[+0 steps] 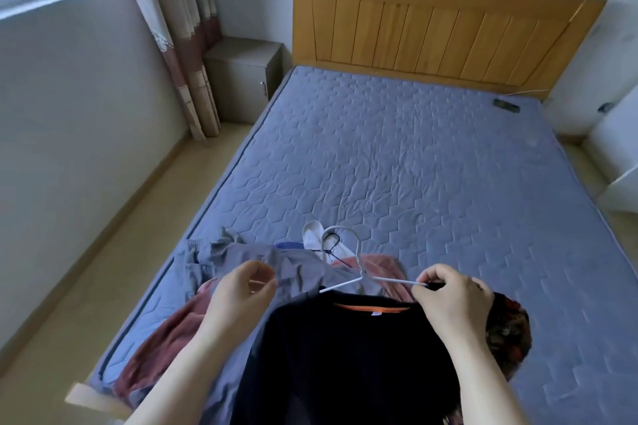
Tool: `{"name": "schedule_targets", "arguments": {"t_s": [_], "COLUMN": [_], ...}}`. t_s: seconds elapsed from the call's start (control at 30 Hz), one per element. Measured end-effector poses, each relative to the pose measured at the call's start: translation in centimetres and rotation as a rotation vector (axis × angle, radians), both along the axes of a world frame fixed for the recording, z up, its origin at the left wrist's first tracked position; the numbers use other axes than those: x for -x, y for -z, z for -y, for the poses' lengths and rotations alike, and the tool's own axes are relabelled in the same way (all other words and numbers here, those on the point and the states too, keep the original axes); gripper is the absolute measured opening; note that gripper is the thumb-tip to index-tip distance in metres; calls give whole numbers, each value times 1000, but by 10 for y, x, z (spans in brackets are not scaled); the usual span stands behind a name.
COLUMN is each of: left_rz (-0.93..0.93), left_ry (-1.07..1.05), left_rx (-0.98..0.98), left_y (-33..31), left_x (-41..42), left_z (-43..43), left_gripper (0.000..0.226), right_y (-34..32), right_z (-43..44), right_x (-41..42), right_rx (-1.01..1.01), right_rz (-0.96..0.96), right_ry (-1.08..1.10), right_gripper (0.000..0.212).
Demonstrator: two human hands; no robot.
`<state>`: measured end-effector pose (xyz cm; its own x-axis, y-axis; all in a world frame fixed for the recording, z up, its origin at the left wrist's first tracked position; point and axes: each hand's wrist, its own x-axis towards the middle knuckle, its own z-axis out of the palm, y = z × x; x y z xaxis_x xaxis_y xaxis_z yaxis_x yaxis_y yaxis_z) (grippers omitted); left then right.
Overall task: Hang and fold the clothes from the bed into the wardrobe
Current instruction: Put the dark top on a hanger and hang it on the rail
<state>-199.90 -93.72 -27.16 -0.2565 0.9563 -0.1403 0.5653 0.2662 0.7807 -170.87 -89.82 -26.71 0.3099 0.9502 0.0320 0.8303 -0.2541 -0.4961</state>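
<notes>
A dark navy shirt with an orange collar lining hangs in front of me over the foot of the bed. A white wire hanger sits at its neck, hook pointing up and away. My right hand pinches the hanger's right arm at the shirt's shoulder. My left hand hovers at the shirt's left side with fingers curled towards the thumb, in front of a grey garment; whether it grips cloth is unclear. A pink garment, a red patterned garment and more white hangers lie on the mattress.
The blue quilted mattress stretches to a wooden headboard. A small dark object lies near the far right corner. A grey nightstand and a curtain stand at the far left, and white furniture to the right.
</notes>
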Motion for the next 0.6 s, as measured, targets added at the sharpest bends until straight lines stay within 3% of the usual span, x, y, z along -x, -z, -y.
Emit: {"name": "schedule_targets", "arguments": {"t_s": [0.6], "left_rz": [-184], "left_ry": [227], "left_rx": [275], "left_y": [136], "left_x": [4], "left_z": [-166], "left_gripper": [15], "right_y": [114], "right_z": [-107], "right_x": [-7], "right_rx": [193], "right_rz": [-12], "right_ry": [119], "right_gripper": [14]}}
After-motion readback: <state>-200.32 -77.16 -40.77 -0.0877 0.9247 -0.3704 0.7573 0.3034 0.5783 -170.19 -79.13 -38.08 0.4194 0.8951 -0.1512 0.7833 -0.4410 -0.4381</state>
